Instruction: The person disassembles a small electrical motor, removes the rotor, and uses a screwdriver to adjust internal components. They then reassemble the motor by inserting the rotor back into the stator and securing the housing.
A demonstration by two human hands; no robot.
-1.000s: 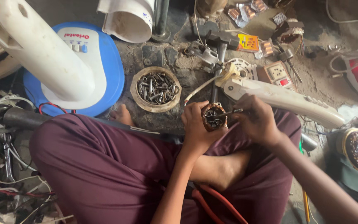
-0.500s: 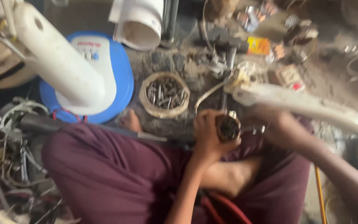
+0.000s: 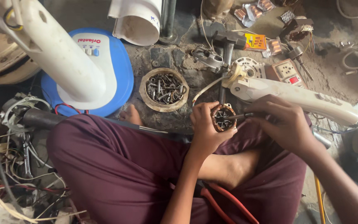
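Left hand: the left hand (image 3: 206, 130) is curled around a small motor stator (image 3: 222, 117), held over the lap just as a second ago.
Right hand: the right hand (image 3: 289, 124) pinches a screwdriver (image 3: 239, 117), tip inside the stator.
Change: the view has steadied since the blurred earlier frame; both grips are unchanged.
Beyond: white fan arm (image 3: 299, 96) just past the hands.
Farther: bowl of screws (image 3: 163, 89), then blue fan base (image 3: 119, 70).
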